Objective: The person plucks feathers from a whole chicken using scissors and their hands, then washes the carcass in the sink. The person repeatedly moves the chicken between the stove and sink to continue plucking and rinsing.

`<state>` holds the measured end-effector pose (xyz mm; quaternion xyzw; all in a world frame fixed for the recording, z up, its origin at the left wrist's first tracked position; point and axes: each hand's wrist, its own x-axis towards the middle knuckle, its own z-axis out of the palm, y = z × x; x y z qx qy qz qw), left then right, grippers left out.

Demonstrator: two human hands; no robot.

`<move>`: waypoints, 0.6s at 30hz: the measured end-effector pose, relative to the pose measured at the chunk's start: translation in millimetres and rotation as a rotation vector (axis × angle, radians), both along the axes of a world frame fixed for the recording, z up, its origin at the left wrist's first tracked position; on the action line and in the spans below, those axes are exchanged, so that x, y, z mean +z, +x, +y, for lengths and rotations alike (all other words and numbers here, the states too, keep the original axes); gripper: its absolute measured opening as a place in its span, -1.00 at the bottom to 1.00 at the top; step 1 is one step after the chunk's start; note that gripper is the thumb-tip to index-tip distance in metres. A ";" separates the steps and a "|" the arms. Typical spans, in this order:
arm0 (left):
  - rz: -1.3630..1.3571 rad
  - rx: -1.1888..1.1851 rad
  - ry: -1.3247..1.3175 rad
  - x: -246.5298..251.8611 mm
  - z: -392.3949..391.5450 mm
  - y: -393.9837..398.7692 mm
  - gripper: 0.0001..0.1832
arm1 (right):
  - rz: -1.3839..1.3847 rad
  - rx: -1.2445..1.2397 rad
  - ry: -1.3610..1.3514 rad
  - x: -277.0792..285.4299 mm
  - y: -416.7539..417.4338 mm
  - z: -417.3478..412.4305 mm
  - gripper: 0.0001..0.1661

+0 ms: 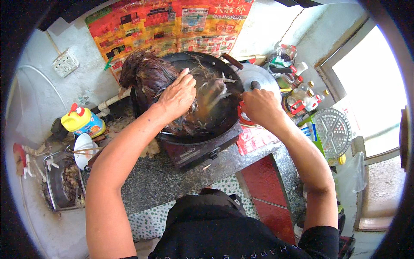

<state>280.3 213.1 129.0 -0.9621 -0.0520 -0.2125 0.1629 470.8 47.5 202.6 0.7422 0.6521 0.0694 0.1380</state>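
Note:
A large black wok (171,137) holds brownish water with loose feathers floating in it. A bird with wet dark brown feathers (142,74) lies over the wok's left side, part of it beyond the rim. My left hand (179,92) grips the bird's plumage. Pale bird feet (223,81) show above the water at the right. Over the wok's right rim, my right hand (262,105) is closed around what seems a dark utensil handle (237,94); its far end is not clear. Under the wok is a portable stove (197,153) on the speckled stone counter (155,178).
A metal lid (265,74) with a black knob leans beside the wok. Several bottles (305,92) and a perforated steamer plate (331,132) stand at the right. Left are a yellow jug (84,121), a white bowl (84,150) and a sink (55,184). A printed poster (174,29) covers the wall.

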 end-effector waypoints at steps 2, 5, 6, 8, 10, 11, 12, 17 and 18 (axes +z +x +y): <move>-0.013 -0.002 -0.018 -1.1 0.9 -1.3 -0.85 | 0.051 -0.010 0.004 -9.1 3.9 9.5 -0.71; -0.007 -0.030 -0.037 3.7 -0.5 -2.7 -0.84 | 0.098 0.015 -0.009 -22.4 10.7 18.4 -0.68; -0.007 -0.037 -0.040 2.6 1.0 -3.2 -0.84 | 0.120 0.028 -0.028 -25.5 7.9 22.1 -0.67; -0.007 -0.053 -0.048 0.2 4.2 -3.8 -0.83 | 0.137 0.087 -0.024 -30.6 -3.3 24.0 -0.68; -0.006 -0.062 -0.059 -2.4 5.6 -2.5 -0.83 | 0.153 0.115 -0.045 -34.1 -8.8 26.4 -0.69; -0.006 -0.069 -0.065 -3.6 6.0 -1.4 -0.83 | 0.161 0.127 -0.056 -35.1 -8.6 26.7 -0.69; 0.001 -0.068 -0.066 -4.0 6.9 -2.8 -0.83 | 0.171 0.129 -0.049 -32.7 -8.7 27.3 -0.70; 0.078 -0.075 -0.068 2.1 7.2 -5.3 -0.83 | 0.217 0.055 -0.025 -42.5 -4.7 15.8 -0.68; 0.070 -0.095 -0.024 0.4 7.6 -4.4 -0.84 | 0.218 0.024 -0.012 -41.2 -2.2 12.8 -0.68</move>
